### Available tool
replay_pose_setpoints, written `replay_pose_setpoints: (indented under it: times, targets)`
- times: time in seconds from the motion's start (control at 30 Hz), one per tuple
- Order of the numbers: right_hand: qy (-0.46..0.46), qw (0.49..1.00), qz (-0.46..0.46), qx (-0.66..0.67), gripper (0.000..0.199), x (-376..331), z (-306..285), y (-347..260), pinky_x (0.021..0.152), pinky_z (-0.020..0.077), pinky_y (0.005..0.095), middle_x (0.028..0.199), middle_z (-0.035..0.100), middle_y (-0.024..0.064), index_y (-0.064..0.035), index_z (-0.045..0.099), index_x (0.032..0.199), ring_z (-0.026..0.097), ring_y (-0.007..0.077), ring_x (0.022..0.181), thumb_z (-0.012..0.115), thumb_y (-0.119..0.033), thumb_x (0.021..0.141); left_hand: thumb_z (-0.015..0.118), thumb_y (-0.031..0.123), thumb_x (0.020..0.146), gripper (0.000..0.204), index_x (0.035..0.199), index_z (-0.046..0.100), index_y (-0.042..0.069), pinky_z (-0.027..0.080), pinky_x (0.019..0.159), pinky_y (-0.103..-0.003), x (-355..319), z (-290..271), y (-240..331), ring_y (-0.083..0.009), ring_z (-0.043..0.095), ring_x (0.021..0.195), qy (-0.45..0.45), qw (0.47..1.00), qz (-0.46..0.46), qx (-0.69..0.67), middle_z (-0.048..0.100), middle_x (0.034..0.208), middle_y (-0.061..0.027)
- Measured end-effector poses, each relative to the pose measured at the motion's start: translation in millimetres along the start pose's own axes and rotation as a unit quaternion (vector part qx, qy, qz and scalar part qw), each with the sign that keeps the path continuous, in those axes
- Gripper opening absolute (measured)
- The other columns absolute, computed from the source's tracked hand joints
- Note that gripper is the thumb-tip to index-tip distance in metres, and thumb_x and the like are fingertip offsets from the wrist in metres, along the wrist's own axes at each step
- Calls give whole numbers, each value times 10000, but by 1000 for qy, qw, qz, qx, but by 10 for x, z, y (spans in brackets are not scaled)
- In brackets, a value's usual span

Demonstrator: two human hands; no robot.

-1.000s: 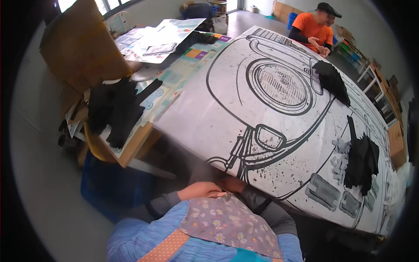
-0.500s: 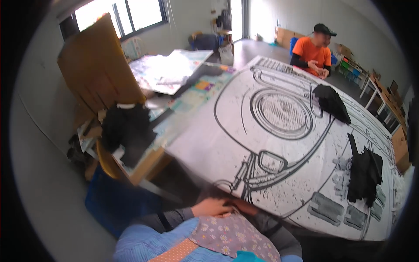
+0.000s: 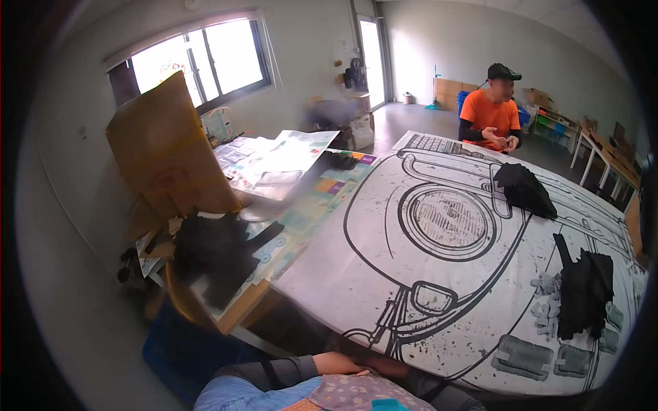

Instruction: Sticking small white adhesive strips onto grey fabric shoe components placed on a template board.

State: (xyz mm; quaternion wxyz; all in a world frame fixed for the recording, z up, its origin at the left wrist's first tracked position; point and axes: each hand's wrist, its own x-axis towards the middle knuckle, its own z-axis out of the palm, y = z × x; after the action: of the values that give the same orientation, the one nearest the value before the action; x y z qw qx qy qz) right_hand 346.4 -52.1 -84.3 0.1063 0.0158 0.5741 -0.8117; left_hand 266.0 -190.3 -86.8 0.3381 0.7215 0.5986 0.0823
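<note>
Tilting upward since the earlier frames, the head view now puts both hands nearer its lower edge. Close together at the lap, the left bare hand [image 3: 336, 364] and the shadowed right bare hand [image 3: 384, 368] lie by the top of a grey, daisy-printed cloth apron [image 3: 353, 390]; whether their fingers pinch anything, I cannot tell. Just beyond is the near edge of a large white sheet with thick black line drawing [image 3: 319, 274]. On its right side lie 2 grey, rounded-rectangular pieces [image 3: 524, 357], with 1 ragged black pile [image 3: 586, 294] just past them. Farther off, 1 person in an orange shirt [image 3: 489, 113] is at the sheet's far edge.
</note>
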Motion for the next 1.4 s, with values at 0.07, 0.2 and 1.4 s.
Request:
replay_pose_setpoints:
  times: [0.07,0.2,1.4]
  targets:
    - [-1,1000,14,11,442,42,38,-44,962,438,287,1239,599,88,11,552,1277,556,145,1090,372,-332,1064,358,425,1035,406,1299,557,188,477,952,-438,43,-47,13,-394,587,1129,-33,999,-19,18,550,1306,-204]
    - [-1,998,51,27,446,-312,-187,175,970,433,288,1249,591,90,12,541,1288,547,146,1103,369,-335,1065,322,428,1049,455,1222,574,92,525,853,-432,-18,-70,108,-405,614,1012,27,1000,3,12,548,1253,-224]
    - [304,936,-153,-86,513,-960,-198,-1142,906,476,294,1143,594,86,-18,517,1274,564,143,1063,752,-151,837,728,82,721,527,1219,593,192,506,740,-380,538,-1467,457,-274,623,869,385,895,189,122,642,1066,-41]
